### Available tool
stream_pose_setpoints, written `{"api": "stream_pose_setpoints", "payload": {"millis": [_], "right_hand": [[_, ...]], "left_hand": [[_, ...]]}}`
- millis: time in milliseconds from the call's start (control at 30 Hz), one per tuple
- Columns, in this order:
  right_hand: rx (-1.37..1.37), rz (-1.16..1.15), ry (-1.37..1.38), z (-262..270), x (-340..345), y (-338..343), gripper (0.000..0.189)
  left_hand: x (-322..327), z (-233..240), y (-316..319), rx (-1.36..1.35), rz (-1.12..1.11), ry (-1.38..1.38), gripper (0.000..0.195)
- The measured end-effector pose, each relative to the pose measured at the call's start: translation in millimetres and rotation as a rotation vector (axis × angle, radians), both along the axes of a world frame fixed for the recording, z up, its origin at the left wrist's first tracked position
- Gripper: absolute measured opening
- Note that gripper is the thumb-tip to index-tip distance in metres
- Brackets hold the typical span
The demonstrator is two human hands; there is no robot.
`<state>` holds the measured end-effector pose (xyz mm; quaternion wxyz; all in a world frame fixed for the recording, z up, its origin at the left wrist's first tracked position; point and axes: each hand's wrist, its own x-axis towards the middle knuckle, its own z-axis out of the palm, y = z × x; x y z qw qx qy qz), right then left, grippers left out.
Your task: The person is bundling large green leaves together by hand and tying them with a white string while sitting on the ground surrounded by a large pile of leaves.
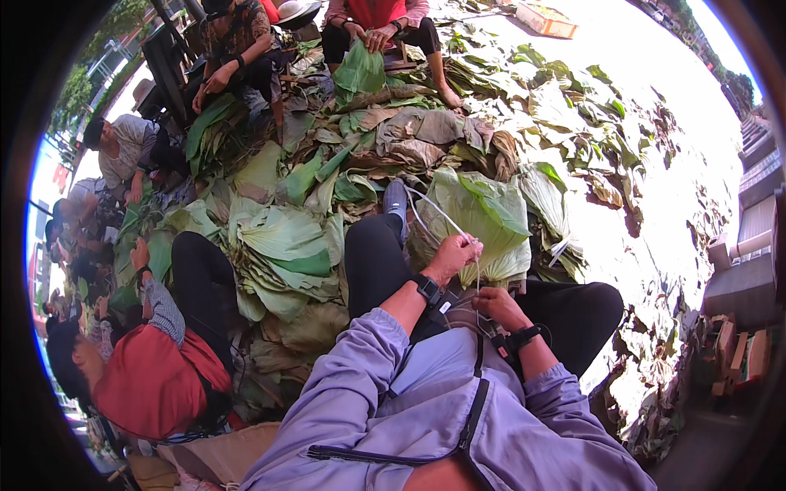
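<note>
My left hand [456, 255] is raised in front of my lap, its fingers pinched on a white cord [439, 212]. One stretch of the cord loops away towards my shoe [396, 199]; another drops towards my right hand [498, 307]. That hand, lower and nearer my body, has its fingers closed on the cord's lower part, though its grip is partly hidden. Just beyond both hands, between my legs, lies a stack of large pale green leaves [473, 215], perhaps lotus leaves. A tied bundle of leaves [546, 202] leans to its right.
Fanned leaf stacks [285, 251] lie left of my knee. Brown, wilted leaves [424, 132] are heaped ahead, and more spread over the sunlit ground at right. A person in a red vest [159, 374] sits close on my left; others sit ahead. An orange crate [546, 19] stands far off.
</note>
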<state>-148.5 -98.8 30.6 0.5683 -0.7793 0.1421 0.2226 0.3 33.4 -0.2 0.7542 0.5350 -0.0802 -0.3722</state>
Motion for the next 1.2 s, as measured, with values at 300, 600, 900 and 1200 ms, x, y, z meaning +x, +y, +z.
{"api": "stream_pose_setpoints", "payload": {"millis": [300,600,900,1200], "right_hand": [[0.305,0.165,0.039,38,-4,11,0.018],[0.355,0.132,0.104,99,-1,2,0.008],[0.344,0.085,0.050,127,-17,-36,0.013],[-0.067,0.136,0.082,111,-14,-47,0.015]], "left_hand": [[-6,-10,-1,0.306,-0.070,-0.221,0.019],[0,-21,2,0.383,-0.109,-0.264,0.022],[0,-29,1,0.333,-0.054,-0.183,0.022],[1,-19,4,0.354,-0.053,-0.124,0.019]]}}
